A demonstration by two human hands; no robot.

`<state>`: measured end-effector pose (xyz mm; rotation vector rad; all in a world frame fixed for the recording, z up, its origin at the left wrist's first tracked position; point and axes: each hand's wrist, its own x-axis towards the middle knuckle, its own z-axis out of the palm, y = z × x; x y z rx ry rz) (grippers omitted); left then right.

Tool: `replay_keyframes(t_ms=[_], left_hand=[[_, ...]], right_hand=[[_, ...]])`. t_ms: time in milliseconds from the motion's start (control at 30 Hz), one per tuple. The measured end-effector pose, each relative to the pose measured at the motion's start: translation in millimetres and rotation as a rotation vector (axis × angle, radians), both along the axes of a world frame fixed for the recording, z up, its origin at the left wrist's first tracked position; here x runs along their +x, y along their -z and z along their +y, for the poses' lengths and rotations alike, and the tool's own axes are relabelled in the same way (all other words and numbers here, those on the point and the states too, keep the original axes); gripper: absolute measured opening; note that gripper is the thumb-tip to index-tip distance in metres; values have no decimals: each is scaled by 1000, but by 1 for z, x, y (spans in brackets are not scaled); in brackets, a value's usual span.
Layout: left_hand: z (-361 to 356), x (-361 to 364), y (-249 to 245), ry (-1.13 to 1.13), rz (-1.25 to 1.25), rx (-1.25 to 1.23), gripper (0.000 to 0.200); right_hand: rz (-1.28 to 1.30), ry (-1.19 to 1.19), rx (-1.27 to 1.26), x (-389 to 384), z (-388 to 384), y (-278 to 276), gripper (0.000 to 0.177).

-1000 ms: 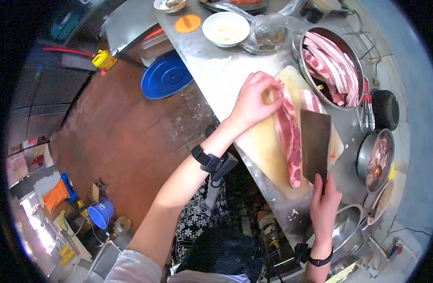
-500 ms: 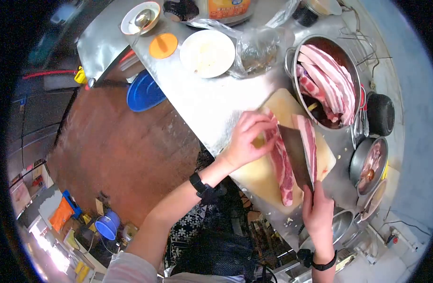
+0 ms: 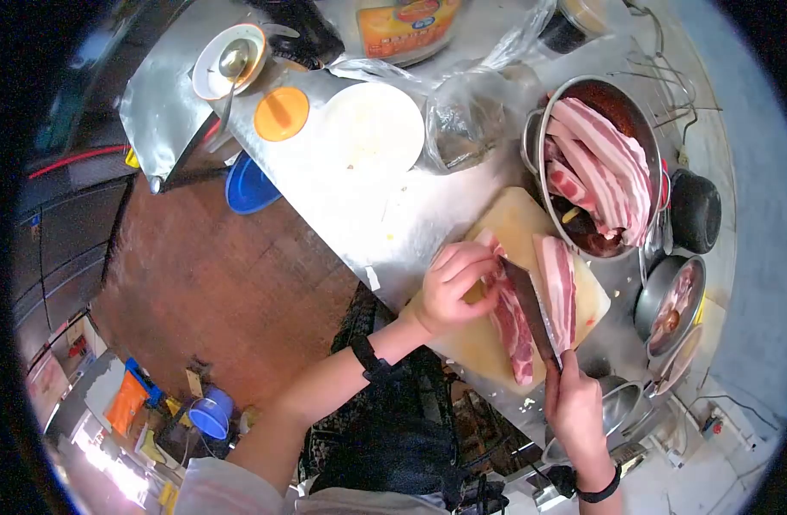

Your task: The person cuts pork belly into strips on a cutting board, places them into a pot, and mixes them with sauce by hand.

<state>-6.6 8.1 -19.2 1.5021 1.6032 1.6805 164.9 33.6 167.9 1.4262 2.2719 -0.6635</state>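
Note:
On a pale cutting board (image 3: pixel 471 343) lie two long pieces of striped raw meat. My left hand (image 3: pixel 458 287) has its bent fingers pressed on the upper end of the left meat strip (image 3: pixel 515 330). The handle of a wide knife (image 3: pixel 531 305) is gripped in my right hand (image 3: pixel 576 405). Its blade stands between the two pieces, against the right side of the left strip, with the tip near my left fingertips. The right meat strip (image 3: pixel 558 283) rests apart from both hands.
A pot (image 3: pixel 539 163) of meat strips stands just beyond the board. Further left are a white plate (image 3: pixel 372 129), an orange lid (image 3: pixel 281 113), a bowl (image 3: pixel 206 73) with a spoon and a plastic bag (image 3: pixel 466 120). A metal bowl (image 3: pixel 647 300) holds meat at right.
The knife has moved left, from beside the right strip to the left strip. My left hand remains at that strip's upper end. The view has shifted slightly.

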Motion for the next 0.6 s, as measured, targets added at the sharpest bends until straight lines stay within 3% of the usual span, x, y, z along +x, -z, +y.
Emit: replay_keyframes(t_ms=[300,600], left_hand=[[3,1,-6,-43,-3,6,27],[3,-3,-12,3,-50,-13,25]], right_hand=[[93,-43,17,-37,21,20,18],[-19,7,-57,-20,6,-4,16]])
